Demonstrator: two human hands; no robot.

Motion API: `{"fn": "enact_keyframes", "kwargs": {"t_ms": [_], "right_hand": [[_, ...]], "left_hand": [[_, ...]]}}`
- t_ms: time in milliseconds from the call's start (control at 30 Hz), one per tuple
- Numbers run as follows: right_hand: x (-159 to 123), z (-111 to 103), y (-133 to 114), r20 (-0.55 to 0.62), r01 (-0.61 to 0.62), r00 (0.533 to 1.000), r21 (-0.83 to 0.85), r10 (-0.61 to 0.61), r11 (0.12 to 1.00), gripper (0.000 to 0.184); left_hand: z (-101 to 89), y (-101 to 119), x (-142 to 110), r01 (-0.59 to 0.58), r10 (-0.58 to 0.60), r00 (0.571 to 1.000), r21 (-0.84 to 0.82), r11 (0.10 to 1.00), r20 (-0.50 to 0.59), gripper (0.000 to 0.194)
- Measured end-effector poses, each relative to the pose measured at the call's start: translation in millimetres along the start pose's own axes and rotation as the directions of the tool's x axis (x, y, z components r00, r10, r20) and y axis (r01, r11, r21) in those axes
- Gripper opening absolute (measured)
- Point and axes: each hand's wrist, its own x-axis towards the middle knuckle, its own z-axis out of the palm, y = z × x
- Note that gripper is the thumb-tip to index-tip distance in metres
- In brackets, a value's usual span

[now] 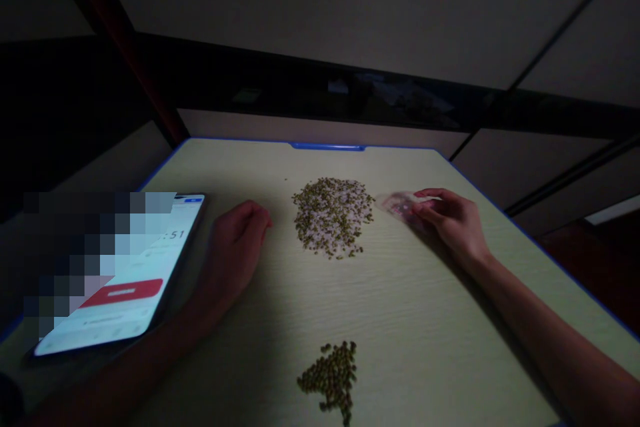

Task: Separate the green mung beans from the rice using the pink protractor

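Observation:
A round spread of small green beans mixed with pale grains [333, 217] covers the middle of the table. Just left of it rests my left hand [243, 233], its fingers curled in against the palm; whatever may be inside them is hidden. On the other side, my right hand [453, 220] pinches a small clear plastic bag [399, 207] between thumb and fingers. The bag is blurred, with faint reddish marks, and its tip points toward the spread. Nearer to me lies a smaller heap of green beans [333, 373], with no pale grains visible in it.
A phone [165, 260] with a lit screen stands at the left, beside my left forearm. The pale wooden table [410, 320] has a blue edge and a blue handle-like strip [327, 146] at the back. Dark panels [325, 13] rise behind it.

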Motion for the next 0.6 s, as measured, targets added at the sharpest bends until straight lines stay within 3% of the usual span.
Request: {"fn": "enact_keyframes", "kwargs": {"t_ms": [133,333,600], "right_hand": [[16.1,11.6,7.7,-0.049,0.06,0.997,0.003,-0.059,0.998,0.024],[40.0,24.3,12.2,0.016,0.107,0.994,-0.002,-0.107,0.994,0.028],[38.6,25.4,10.7,0.089,0.119,0.989,-0.002,-0.118,0.993,0.028]], "left_hand": [[0.5,-3.0,-0.4,-0.015,0.015,1.0,-0.006,1.0,0.002,0.019],[1.8,-7.6,1.5,-0.026,0.026,1.0,-0.009,1.0,0.006,0.019],[1.2,-5.6,1.7,-0.031,0.03,0.999,0.013,0.999,0.017,0.022]]}}
